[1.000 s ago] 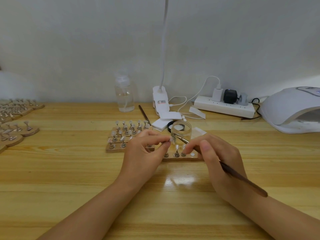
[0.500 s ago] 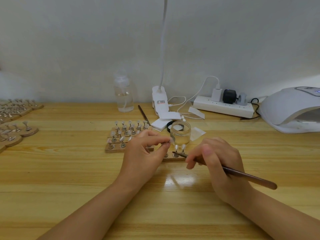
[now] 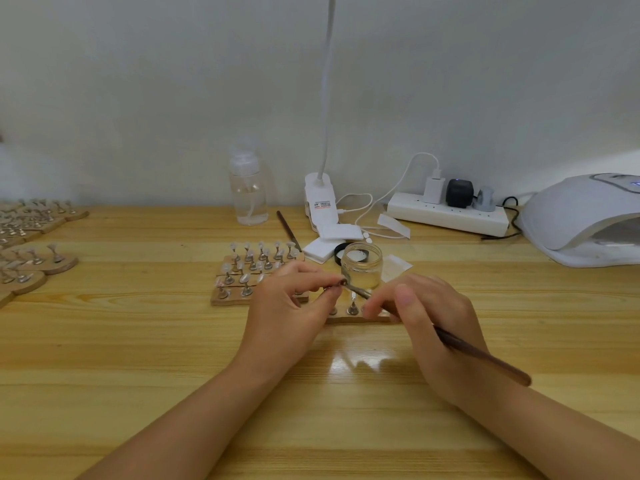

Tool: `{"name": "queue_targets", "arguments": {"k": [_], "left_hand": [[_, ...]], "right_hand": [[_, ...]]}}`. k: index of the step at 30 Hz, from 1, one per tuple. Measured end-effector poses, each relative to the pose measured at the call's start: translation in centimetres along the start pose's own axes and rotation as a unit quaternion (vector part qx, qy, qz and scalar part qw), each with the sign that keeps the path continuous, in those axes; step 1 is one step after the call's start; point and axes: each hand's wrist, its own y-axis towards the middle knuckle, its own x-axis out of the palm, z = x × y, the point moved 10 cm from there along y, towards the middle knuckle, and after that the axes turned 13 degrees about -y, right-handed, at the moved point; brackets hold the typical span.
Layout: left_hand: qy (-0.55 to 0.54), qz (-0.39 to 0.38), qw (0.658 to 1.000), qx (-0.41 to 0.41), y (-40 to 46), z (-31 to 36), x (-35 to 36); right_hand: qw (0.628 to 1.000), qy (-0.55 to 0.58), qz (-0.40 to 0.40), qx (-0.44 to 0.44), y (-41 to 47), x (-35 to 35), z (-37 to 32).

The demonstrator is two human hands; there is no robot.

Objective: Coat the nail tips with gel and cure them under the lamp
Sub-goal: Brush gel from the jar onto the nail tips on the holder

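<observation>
- We see our left hand point(image 3: 287, 306) with thumb and forefinger pinched on a small nail tip stand point(image 3: 337, 286); the tip itself is too small and hidden by the fingers to make out.
- Our right hand point(image 3: 433, 317) grips a brown brush point(image 3: 481, 355) like a pen, its metal end reaching to the pinched stand; the bristles are hard to tell apart from the stand.
- The wooden holder point(image 3: 360, 315) just under both hands is mostly covered; only a few metal stands show.
- A clear gel jar point(image 3: 362, 270) stands open just behind the hands, its black lid point(image 3: 341, 249) half hidden behind it.
- A second wooden rack point(image 3: 249, 275) of nail tips sits to the left of the jar, its right edge behind our left hand.
- The curing lamp point(image 3: 581, 216) is cut off by the right frame edge; more racks point(image 3: 31, 258) are cut off at the left.
- The desk lamp clip point(image 3: 320, 199) carries a red and black label, too small to read.
</observation>
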Motion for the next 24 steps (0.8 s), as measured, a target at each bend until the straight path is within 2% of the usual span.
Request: {"name": "queue_targets", "arguments": {"k": [4,18,24], "left_hand": [[-0.004,-0.009,1.0,0.001,-0.05,0.0,0.1],[-0.003,-0.015,1.0,0.017,0.04,0.04,0.21],[0.004,-0.014,1.0,0.026,0.03,0.23,0.18]], "right_hand": [[1.0,0.018,0.02,-0.007,-0.08,-0.6,-0.19],[0.998,0.049,-0.003,0.03,-0.02,0.07,0.52],[0.997,0.074,0.018,0.027,-0.09,-0.39,0.62]]}}
